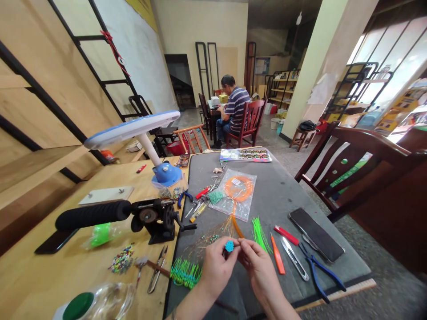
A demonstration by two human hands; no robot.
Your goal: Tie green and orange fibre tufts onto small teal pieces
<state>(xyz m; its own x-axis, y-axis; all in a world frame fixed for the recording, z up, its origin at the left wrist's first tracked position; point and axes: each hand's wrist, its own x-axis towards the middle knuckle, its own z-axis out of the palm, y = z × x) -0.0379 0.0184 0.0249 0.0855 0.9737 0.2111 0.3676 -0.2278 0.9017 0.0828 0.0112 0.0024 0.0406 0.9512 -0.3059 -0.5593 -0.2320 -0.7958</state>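
Note:
My left hand (pixel 216 266) pinches a small blue beaded piece (pixel 229 246) between thumb and fingers, low over a grey mat (pixel 276 200). My right hand (pixel 258 264) is closed in a pinch just right of the blue piece, on something too fine to make out. Orange strands (pixel 235 224) lie just beyond the hands, leading to a clear bag with an orange coil (pixel 237 192). Green strands (pixel 259 232) lie to the right, and a blue-green bundle (pixel 185 272) lies to the left.
On the mat lie an orange cutter (pixel 277 260), thread snips (pixel 294 258), blue pliers (pixel 318 269), a red lighter (pixel 286 234), a black phone (pixel 315 233). A lamp (pixel 156 146), black winding tool (pixel 133 215) and loose beads (pixel 122 260) stand left. A person sits at a far table.

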